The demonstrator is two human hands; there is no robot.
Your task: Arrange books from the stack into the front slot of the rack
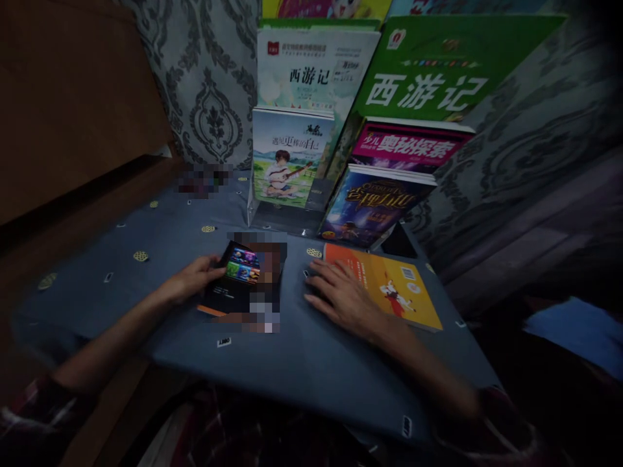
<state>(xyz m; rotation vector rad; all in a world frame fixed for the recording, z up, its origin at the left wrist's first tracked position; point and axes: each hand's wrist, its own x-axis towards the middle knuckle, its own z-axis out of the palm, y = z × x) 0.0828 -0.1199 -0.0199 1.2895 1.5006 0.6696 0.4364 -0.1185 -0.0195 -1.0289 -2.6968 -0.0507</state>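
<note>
At the left edge of a dark book (228,285) is my left hand (197,277), its fingers and thumb closed on that edge. Rows of small colourful pictures show on the book's black cover; part of it is blurred by pixel blocks. My right hand (341,295) lies with fingers spread, palm down, over the table beside an orange-yellow book (396,285). The hand covers that book's left side, and I cannot tell how much of it the palm touches. A small figure in white and red is printed on the cover.
Behind both hands, a clear stand (277,217) holds books in tiers, among them a guitar-player book (287,159), a purple-blue book (377,204) and a large green book (438,71). A patterned blue-grey cloth (302,363) covers the table. Brown wooden furniture (73,97) stands left.
</note>
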